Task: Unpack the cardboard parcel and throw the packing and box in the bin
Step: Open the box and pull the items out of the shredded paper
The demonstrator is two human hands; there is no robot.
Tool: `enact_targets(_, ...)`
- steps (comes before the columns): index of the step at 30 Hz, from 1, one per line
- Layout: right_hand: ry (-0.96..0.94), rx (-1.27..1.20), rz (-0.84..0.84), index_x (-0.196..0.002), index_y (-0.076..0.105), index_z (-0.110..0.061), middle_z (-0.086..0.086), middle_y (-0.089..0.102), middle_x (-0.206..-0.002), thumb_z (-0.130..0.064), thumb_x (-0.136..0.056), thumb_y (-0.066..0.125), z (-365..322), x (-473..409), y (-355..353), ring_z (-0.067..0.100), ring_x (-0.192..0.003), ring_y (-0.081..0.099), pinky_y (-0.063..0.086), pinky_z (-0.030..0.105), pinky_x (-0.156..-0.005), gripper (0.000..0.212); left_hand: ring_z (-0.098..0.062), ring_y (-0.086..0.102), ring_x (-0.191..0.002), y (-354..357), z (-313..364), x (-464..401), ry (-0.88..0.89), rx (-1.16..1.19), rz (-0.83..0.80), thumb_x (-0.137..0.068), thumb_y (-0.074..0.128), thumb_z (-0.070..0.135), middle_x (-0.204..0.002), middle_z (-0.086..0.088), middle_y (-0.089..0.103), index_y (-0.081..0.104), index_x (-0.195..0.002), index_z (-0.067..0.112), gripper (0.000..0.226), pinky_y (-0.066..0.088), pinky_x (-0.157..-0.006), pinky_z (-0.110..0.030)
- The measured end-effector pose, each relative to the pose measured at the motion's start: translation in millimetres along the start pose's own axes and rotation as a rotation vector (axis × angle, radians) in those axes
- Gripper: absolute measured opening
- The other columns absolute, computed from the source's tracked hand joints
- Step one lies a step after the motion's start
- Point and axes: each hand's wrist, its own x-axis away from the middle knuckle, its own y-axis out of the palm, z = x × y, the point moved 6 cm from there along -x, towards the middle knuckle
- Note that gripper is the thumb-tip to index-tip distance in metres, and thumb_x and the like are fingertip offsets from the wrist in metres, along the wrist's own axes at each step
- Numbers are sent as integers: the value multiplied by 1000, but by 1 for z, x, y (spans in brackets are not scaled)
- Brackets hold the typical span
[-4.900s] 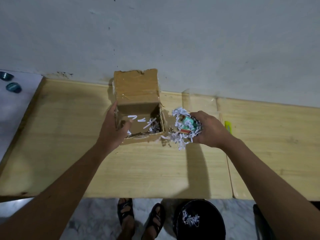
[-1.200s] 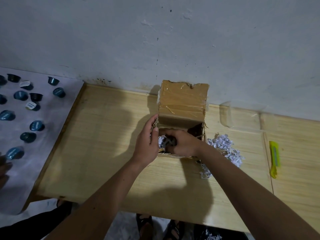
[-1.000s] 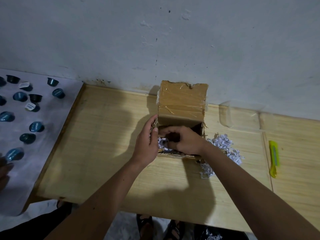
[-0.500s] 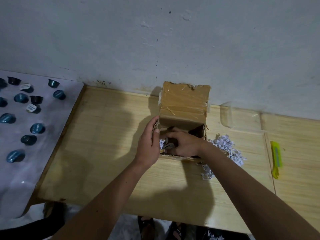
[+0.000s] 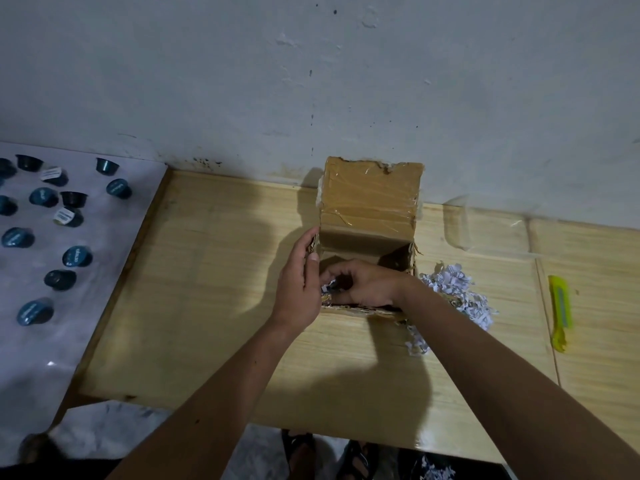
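Note:
A brown cardboard box (image 5: 370, 199) stands open on the wooden table (image 5: 214, 306) by the wall, its taped flap raised at the back. My left hand (image 5: 299, 282) grips the box's left wall. My right hand (image 5: 363, 285) is down inside the box, fingers curled on shredded white paper; what lies beneath is hidden. A heap of shredded paper (image 5: 453, 296) lies on the table just right of the box. The bin (image 5: 429, 471) with some shreds in it shows at the bottom edge, under the table.
A yellow box cutter (image 5: 561, 311) lies at the right. A clear plastic piece (image 5: 488, 226) rests by the wall. Several blue capsules (image 5: 76, 256) are spread over a white surface at the left. My sandalled feet (image 5: 304, 455) stand below the table edge.
My right hand left the shred heap beside the box and went into the box, where it has been shifting among the shreds. My left hand stays on the box's left wall.

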Motion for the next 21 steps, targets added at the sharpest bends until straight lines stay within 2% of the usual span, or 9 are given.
enact_targets(1, -1, -2, -12, -123, 68, -11, 4, 69, -125, -8, -93, 72, 2, -1, 1, 18, -116, 64, 47, 28, -106, 31, 18, 50, -126, 0, 0, 0, -1, 0, 2, -111, 39, 15, -130, 48, 51, 45, -156, 23, 45, 43, -109, -16)
enact_targets(4, -24, -26, -57, -123, 66, -4, 13, 69, -125, -2, -94, 68, 2, -4, 5, 15, -110, 62, 46, 31, -106, 28, 23, 54, -110, 0, 0, 0, 0, 1, 6, -111, 40, 14, -114, 52, 55, 46, -155, 22, 45, 41, -95, -1)
enact_targets(7, -29, -33, -76, -119, 67, -2, 12, 71, -114, 0, -94, 67, 1, -5, 6, 13, -96, 61, 48, 32, -94, 25, 26, 53, -107, -1, 0, 0, 12, -13, 12, -111, 40, 13, -116, 52, 55, 46, -155, 20, 45, 38, -92, 1)
enact_targets(9, -27, -68, -79, -115, 69, -1, 13, 71, -105, 0, -94, 67, 1, -5, 6, 13, -88, 59, 46, 32, -87, 21, 24, 50, -120, -1, 1, 0, 15, -16, 18, -110, 40, 17, -126, 52, 52, 46, -154, 24, 45, 36, -98, -1)
enact_targets(12, -29, -133, -67, -115, 73, -3, 21, 73, -114, 1, -92, 69, 0, -2, 5, 16, -93, 62, 49, 31, -91, 23, 17, 47, -132, -2, 4, 0, 27, -33, 29, -109, 40, 20, -139, 48, 47, 47, -154, 28, 46, 35, -102, -3)
enact_targets(15, -29, -143, -59, -112, 74, -4, 18, 75, -105, -2, -92, 71, -1, 3, 1, 14, -89, 62, 49, 28, -87, 20, 26, 53, -111, -4, 4, 0, 39, -49, 35, -109, 42, 17, -129, 51, 52, 48, -153, 27, 45, 37, -90, 3)
enact_targets(17, -6, -127, -55, -108, 75, -4, 8, 72, -93, -6, -92, 73, -1, 9, -3, 12, -81, 60, 48, 28, -82, 16, 29, 53, -99, -4, 5, 0, 38, -61, 41, -109, 43, 17, -122, 52, 54, 48, -153, 27, 45, 39, -86, 4)
enact_targets(19, 26, -91, -60, -102, 77, -8, 0, 70, -85, -9, -91, 75, 0, 17, -10, 9, -77, 59, 48, 27, -79, 11, 23, 57, -100, -5, 5, 2, 40, -60, 45, -109, 43, 19, -124, 50, 55, 48, -153, 28, 45, 41, -86, 1)
enact_targets(21, 52, -43, -59, -99, 78, -12, -2, 70, -81, -13, -90, 77, 0, 26, -18, 8, -72, 60, 48, 26, -75, 10, 15, 59, -91, -4, 6, 3, 27, -55, 39, -108, 43, 23, -117, 49, 58, 47, -152, 33, 45, 44, -81, -4)
